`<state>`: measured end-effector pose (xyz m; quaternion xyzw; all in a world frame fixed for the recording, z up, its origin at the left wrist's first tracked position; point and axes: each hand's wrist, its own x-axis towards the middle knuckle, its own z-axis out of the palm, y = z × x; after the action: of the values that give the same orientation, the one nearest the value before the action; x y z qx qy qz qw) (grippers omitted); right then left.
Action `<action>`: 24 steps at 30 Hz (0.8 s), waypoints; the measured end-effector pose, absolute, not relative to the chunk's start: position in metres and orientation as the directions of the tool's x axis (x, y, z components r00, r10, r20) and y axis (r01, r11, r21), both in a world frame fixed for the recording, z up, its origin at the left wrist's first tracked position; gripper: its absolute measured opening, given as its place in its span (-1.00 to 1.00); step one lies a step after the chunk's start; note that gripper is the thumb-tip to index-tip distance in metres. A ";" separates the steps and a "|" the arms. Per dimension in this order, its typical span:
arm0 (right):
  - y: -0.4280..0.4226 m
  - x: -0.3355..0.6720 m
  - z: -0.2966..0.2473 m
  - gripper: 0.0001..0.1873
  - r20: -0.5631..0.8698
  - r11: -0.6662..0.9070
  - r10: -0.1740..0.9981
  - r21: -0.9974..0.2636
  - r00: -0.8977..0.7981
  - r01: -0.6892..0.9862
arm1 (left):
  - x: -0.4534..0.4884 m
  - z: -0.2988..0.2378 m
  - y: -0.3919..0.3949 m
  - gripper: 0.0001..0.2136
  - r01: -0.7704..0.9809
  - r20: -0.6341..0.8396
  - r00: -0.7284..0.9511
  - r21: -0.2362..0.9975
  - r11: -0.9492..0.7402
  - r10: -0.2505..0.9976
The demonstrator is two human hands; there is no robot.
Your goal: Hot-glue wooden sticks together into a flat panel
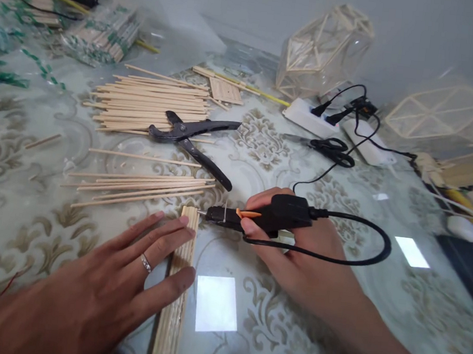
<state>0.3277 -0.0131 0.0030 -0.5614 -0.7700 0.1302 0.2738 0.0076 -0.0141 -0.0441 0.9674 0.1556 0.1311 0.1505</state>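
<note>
A strip of wooden sticks [176, 294] laid side by side runs up the table from the bottom edge. On it rest the stretched fingertips of my left hand [125, 267], which wears a ring; the fingers are apart. My right hand [300, 251] is wrapped around a black hot glue gun [258, 213] with an orange trigger. Its metal nozzle points left at the far end of the strip, touching it or nearly so. Just beyond my hands lie several thin loose sticks [146, 187] and black-handled cutters [190, 133], which partly cover a larger pile of sticks [152, 98].
Scissors [324, 147] lie beside a white power strip [310, 117] with cords. The glue gun's cable [382, 237] loops over the right side. Geometric stick frames [326, 51] stand at the back. Bagged sticks [103, 31] are at the far left; a flowered cover [268, 315] spreads across the table.
</note>
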 end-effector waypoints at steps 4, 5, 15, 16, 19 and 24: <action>-0.014 0.329 0.003 -0.81 0.268 0.337 0.936 -0.488 -0.229 0.805 | 0.009 -0.043 -0.012 -0.09 0.262 0.219 0.913 0.333 -0.906 0.345; -0.014 0.329 0.003 -0.81 0.265 0.338 0.936 -0.491 -0.232 0.803 | 0.009 -0.043 -0.012 -0.09 0.262 0.217 0.913 0.336 -0.904 0.346; -0.016 0.330 0.004 -0.84 0.228 0.317 0.946 -0.519 -0.228 0.794 | 0.018 -0.036 -0.010 -0.08 0.281 0.255 0.902 0.264 -0.923 0.348; -0.016 0.330 0.005 -0.83 0.224 0.313 0.948 -0.523 -0.227 0.793 | 0.017 -0.036 -0.010 -0.09 0.288 0.259 0.898 0.263 -0.921 0.355; -0.016 0.330 0.005 -0.80 0.209 0.308 0.950 -0.536 -0.230 0.786 | 0.016 -0.039 -0.009 -0.11 0.284 0.267 0.897 0.261 -0.922 0.352; -0.016 0.330 0.006 -0.79 0.201 0.309 0.951 -0.560 -0.235 0.769 | 0.015 -0.039 -0.008 -0.08 0.240 0.281 0.904 0.291 -0.926 0.323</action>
<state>0.3301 -0.0159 0.0059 -0.5612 -0.7661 0.1754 0.2597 0.0153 -0.0083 -0.0392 0.9675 0.1456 0.1640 0.1259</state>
